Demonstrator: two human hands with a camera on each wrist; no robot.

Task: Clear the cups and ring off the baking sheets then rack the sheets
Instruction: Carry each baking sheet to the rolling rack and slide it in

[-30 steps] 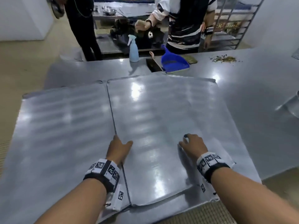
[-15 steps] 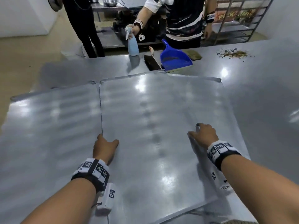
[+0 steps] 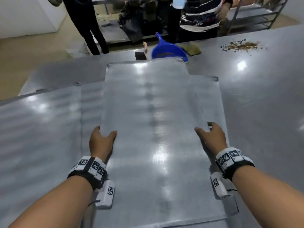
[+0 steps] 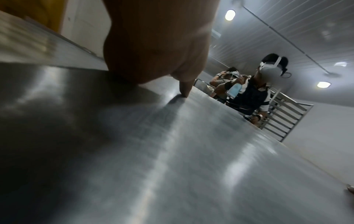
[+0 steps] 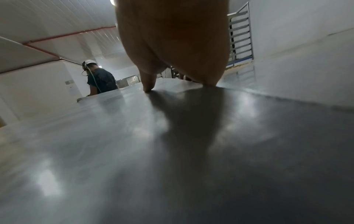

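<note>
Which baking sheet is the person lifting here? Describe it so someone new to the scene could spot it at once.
On the big steel worktable, flat metal sheets lie side by side. The one meant is the rectangular silver baking sheet in the middle, held at its long edges by the left hand and right hand. Unlike its neighbours, it is raised and overlaps the sheet beneath.

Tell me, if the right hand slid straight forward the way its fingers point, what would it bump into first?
Probably nothing soon: the right hand grips the lifted baking sheet's right edge, and that edge runs on bare. Beyond its far end lies the blue dustpan, though depth is hard to judge.
</note>
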